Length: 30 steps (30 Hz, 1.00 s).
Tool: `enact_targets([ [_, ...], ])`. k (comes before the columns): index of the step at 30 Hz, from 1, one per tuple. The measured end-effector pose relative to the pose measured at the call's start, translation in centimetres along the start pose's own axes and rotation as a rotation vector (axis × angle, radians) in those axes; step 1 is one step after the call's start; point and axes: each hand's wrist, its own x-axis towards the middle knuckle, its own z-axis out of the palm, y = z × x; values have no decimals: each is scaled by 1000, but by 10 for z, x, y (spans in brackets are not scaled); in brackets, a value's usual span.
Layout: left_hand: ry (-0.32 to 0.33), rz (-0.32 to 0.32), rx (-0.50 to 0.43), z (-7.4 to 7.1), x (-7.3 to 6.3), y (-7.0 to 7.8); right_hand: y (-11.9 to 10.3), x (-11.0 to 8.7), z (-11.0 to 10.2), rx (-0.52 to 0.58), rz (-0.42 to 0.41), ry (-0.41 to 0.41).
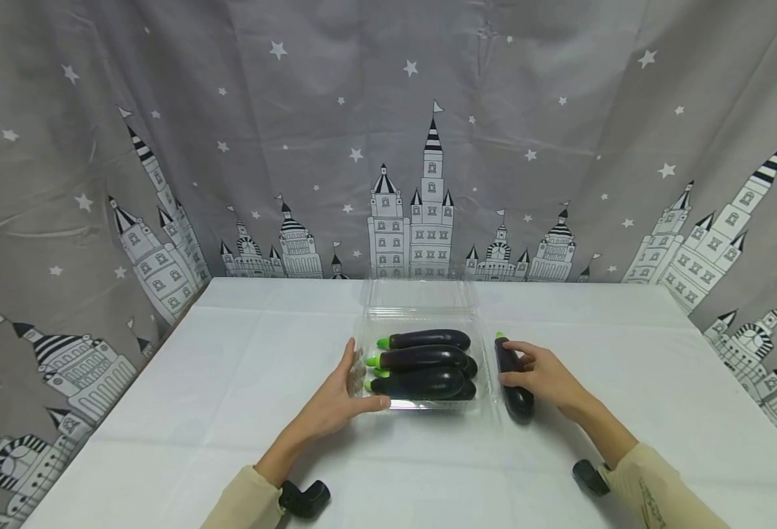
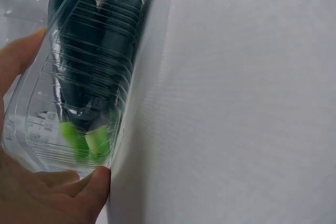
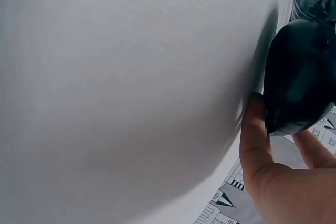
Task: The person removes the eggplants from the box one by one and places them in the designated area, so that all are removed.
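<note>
A clear plastic clamshell container (image 1: 421,405) stands on the table with its lid raised at the back. Several dark eggplants (image 1: 421,358) with bright green stem ends lie inside, some on top of others. My left hand (image 1: 332,400) holds the container's left front corner, the thumb along the rim and the fingers against the side, as the left wrist view shows on the ribbed wall (image 2: 39,95). To the right of the container, my right hand (image 1: 550,378) grips a single eggplant (image 1: 519,405) between thumb and fingers. Its rounded end (image 3: 299,77) fills the right wrist view's edge.
A white cloth covers the table (image 1: 164,411). Behind it and at both sides hangs a grey curtain (image 1: 296,132) printed with castles and stars. The transparent lid (image 1: 421,295) rises near the table's back edge. Black devices (image 1: 305,499) are worn at both wrists.
</note>
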Motion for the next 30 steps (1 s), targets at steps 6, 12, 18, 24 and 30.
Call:
enact_targets([
  [6, 2, -2, 7, 0, -1, 1, -2, 0, 1, -6, 4, -1],
  [12, -2, -2, -5, -1, -1, 1, 0, -1, 1, -7, 17, -6],
  [18, -4, 1, -10, -1, -1, 0, 0, -2, 1, -7, -1, 6],
  [24, -2, 0, -3, -1, -1, 1, 0, -5, -1, 37, -33, 22],
  [30, -5, -3, 1, -1, -2, 2, 1, -5, 0, 52, -47, 23],
])
